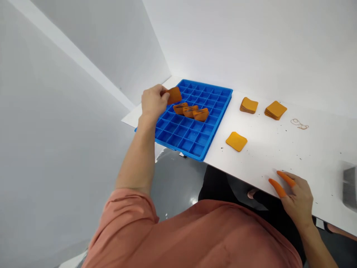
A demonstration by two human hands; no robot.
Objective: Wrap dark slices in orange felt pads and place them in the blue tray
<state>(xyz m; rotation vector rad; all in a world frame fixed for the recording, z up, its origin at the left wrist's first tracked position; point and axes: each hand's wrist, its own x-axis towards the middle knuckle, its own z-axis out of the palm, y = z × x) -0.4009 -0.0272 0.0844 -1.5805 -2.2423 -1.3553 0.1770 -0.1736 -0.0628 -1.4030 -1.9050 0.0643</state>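
Note:
Over the far left part of a blue compartment tray (201, 147), my left hand (154, 100) pinches an orange square piece (174, 95). Just right of and below that piece, three groups of orange pieces (201, 114) stand side by side in the tray's compartments. My right hand (299, 195) is at the table's front edge, with orange covers on two fingers; those fingers are apart and nothing is between them. A single-looking yellow-orange square (236, 141) lies flat on the table between the tray and my right hand.
Two stacks of orange squares, one nearer the tray (248, 105) and one farther right (276, 110), sit on the white table (262, 149). Thin tan bands (299, 124) lie beside them. A grey container (350, 188) is at the right edge. White walls rise behind and left.

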